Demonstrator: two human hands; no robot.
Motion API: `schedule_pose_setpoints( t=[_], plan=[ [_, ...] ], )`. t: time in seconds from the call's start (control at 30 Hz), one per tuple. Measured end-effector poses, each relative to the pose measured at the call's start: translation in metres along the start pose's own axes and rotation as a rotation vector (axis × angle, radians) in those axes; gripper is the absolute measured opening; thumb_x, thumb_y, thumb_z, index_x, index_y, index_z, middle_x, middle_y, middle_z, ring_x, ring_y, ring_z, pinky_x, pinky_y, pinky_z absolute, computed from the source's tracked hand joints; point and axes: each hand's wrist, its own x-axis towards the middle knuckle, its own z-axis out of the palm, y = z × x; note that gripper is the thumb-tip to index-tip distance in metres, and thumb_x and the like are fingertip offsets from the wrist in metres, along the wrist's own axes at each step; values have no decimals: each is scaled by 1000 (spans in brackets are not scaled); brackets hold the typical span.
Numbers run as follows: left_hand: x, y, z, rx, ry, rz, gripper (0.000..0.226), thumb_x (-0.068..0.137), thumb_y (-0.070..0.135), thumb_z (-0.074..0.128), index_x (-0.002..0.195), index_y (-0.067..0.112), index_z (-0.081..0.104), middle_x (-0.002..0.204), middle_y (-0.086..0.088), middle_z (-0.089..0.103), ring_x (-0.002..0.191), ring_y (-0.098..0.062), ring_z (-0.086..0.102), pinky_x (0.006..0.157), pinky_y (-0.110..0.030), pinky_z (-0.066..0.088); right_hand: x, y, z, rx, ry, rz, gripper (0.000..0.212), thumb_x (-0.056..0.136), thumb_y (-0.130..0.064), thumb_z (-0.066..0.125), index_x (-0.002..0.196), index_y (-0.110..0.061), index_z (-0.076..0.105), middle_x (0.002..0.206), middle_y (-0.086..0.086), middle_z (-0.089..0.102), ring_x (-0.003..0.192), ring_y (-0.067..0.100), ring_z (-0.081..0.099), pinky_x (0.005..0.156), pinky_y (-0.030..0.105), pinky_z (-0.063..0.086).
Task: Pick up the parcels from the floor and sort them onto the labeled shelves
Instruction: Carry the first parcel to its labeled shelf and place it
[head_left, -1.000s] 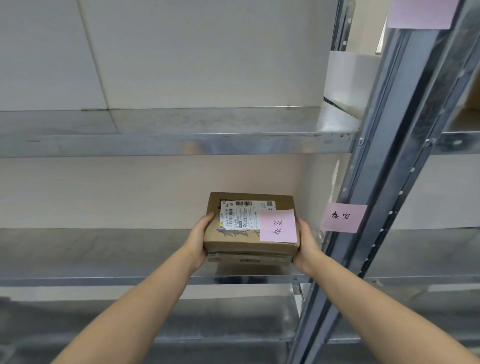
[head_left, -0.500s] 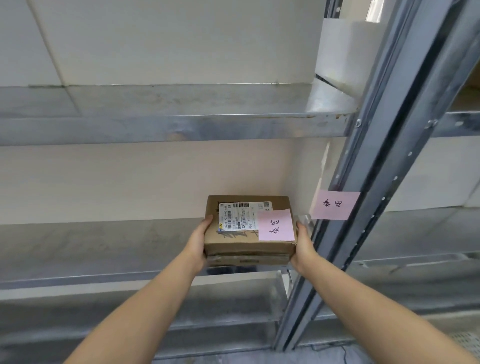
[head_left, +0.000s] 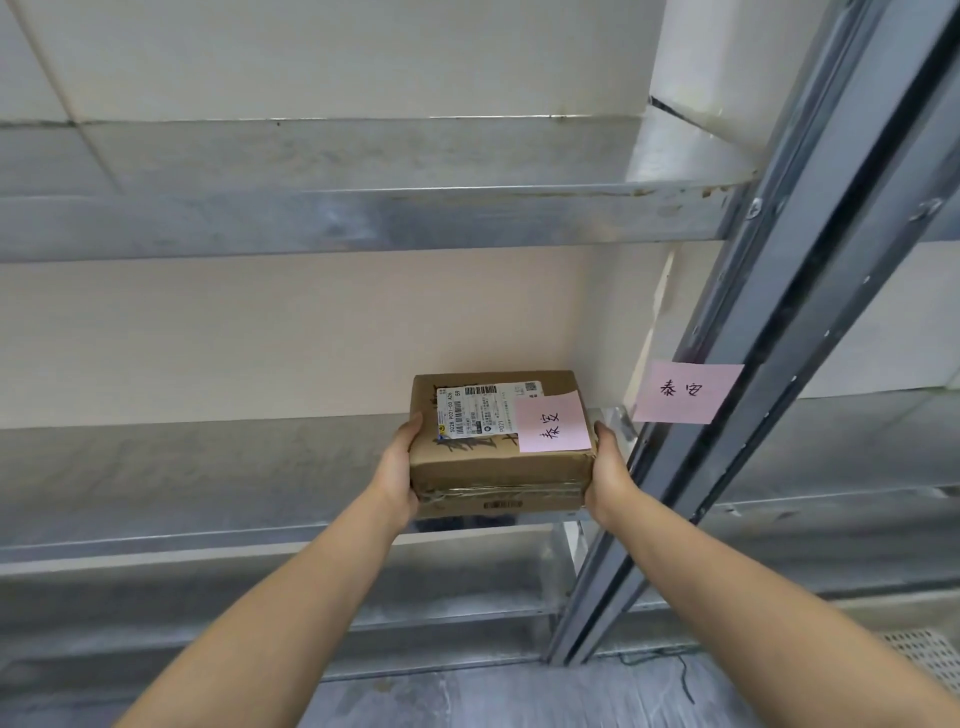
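Note:
A brown cardboard parcel (head_left: 483, 467) with a white shipping label and a pink handwritten note on top is held between both hands. My left hand (head_left: 397, 475) grips its left side and my right hand (head_left: 610, 473) grips its right side. The parcel sits at the right end of the middle metal shelf (head_left: 182, 478), its front just past the shelf's front edge; whether it rests on the shelf I cannot tell. A matching pink label (head_left: 685, 392) is stuck on the grey upright post (head_left: 769, 332) right beside it.
An upper metal shelf (head_left: 311, 208) spans above the parcel, and a lower shelf (head_left: 260, 597) runs below. A pale wall backs the shelves. More shelving continues right of the post. A black cable (head_left: 680, 673) lies on the grey floor.
The parcel has moved a little farther in over the middle shelf, toward the wall and the post. The camera view has tilted down, showing more floor.

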Motion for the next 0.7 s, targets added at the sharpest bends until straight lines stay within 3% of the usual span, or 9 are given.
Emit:
schedule_pose_setpoints(
  t=[0.1, 0.47, 0.57, 0.7],
  plan=[
    [4, -1, -2, 18, -4, -1, 36, 90, 49, 47, 98, 21, 69, 80, -7, 77, 83, -29, 67, 95, -49, 47, 5, 1, 0, -10, -7, 17, 59, 91, -61, 21, 110, -23, 63, 104, 13, 71, 102, 32, 65, 101, 49, 46],
    [9, -1, 0, -19, 5, -23, 41, 89, 51, 45, 99, 19, 69, 85, -8, 76, 87, -31, 65, 98, -51, 46, 17, 2, 1, -44, 3, 27, 63, 90, -64, 19, 115, -25, 62, 108, 13, 70, 104, 33, 64, 101, 49, 46],
    [7, 0, 1, -33, -27, -40, 47, 89, 51, 44, 113, 17, 66, 107, -14, 71, 98, -33, 63, 104, -55, 42, 15, 4, 2, -41, 11, 18, 62, 90, -62, 21, 121, -25, 59, 116, 13, 67, 109, 33, 61, 105, 49, 43],
    [9, -1, 0, -26, -46, -57, 43, 89, 52, 44, 105, 19, 68, 113, -16, 69, 103, -34, 61, 104, -56, 42, 11, 1, 2, -53, -3, 2, 52, 93, -58, 21, 114, -27, 57, 119, 14, 65, 113, 35, 59, 106, 50, 41]
  ],
)
